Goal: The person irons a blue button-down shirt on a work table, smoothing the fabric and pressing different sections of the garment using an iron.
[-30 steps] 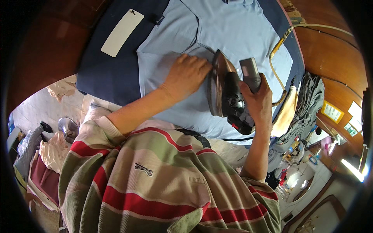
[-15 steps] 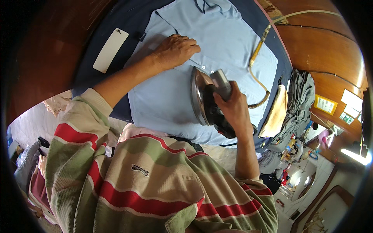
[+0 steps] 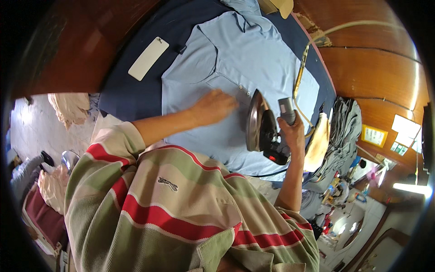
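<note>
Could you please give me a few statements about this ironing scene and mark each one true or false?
1. The right hand grips the iron. True.
2. The iron lies flat on the light blue shirt. False: it is tilted up, its soleplate showing.
3. The left hand rests flat on the shirt. True.
4. The white rectangular tag lies on the shirt. False: it lies beside it on the dark blue cover.
5. The shirt is red. False: it is light blue.
</note>
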Demonstrator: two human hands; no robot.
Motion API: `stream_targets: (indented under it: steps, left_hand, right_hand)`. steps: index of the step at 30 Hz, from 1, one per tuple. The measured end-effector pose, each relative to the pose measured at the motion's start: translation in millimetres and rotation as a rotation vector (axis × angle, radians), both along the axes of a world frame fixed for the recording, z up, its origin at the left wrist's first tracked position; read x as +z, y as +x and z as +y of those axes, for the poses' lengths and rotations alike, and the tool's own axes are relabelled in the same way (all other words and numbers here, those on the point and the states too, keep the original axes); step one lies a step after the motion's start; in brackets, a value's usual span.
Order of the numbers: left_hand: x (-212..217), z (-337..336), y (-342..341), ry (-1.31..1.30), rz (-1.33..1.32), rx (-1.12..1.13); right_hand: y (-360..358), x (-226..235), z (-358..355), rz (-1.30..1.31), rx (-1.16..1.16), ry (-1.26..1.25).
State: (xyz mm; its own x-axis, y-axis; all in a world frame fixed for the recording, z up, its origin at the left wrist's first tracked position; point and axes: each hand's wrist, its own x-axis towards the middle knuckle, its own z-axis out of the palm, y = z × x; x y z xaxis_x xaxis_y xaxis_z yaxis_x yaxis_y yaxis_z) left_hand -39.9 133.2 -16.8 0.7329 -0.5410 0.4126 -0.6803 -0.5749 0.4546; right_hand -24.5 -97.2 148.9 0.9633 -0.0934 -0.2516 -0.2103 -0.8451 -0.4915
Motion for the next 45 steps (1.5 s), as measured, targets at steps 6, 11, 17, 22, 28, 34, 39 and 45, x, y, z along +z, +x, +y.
stream_targets:
  steps: [6,11,17,22,28,34,39,45]
  left_hand:
    - [-3,-86,-1,-0.017,-0.043,0.017]
    - [-17,-122,25,-0.044,-0.082,0.202]
    - [-19,-119,23,-0.024,-0.033,0.229]
    - [14,-120,-17,0.028,0.258,0.131]
    - [42,-69,-67,-0.337,0.787,-0.777]
    - [24,-139,-15,0.021,0.216,-0.209]
    - [7,-161,18,0.062,-0.012,0.175]
    - [-4,-167,20,0.05,0.003,0.228]
  right_hand:
    - [72,41,14,-0.224,0.42,-0.11]
    - [127,36,53,-0.139,0.78,-0.109]
    - [146,3,91,-0.002,1.036,-0.169]
    - [159,6,91,0.047,1.087,-0.13]
    - [197,12,61,-0.136,0.898,0.087]
    - [194,1,57,-0.084,0.908,0.014]
    - [191,-7,68,-0.1,0.979,-0.017]
    - [171,-21,102,-0.086,1.3,-0.094]
